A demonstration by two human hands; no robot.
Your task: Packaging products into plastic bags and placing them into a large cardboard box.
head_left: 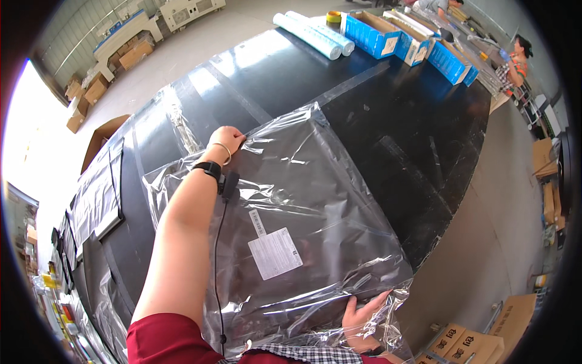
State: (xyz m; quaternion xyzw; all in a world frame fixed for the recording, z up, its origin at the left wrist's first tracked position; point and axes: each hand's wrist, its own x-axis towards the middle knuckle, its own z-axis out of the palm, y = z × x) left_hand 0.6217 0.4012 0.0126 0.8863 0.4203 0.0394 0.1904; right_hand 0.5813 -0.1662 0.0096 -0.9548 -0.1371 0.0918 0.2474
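A large dark flat panel lies inside a clear plastic bag [315,206] in front of me, with a white label [276,253] and a narrow barcode strip [257,223] on it. My left hand [228,139] reaches to the bag's far left edge, its fingers closed on the plastic there. At the near right corner, my right hand [362,321] lies against the crumpled film with thumb and fingers spread; loose plastic covers part of it. A black cable [219,267] with a small black piece hangs beside my left forearm.
The black-topped table [424,121] bears strips of clear tape. Two light-blue rolls [309,36], a yellow tape roll [333,17] and blue boxes [371,33] stand at its far side. More wrapped panels [97,194] lie left. Cartons [467,346] sit lower right. A co-worker [515,67] stands far right.
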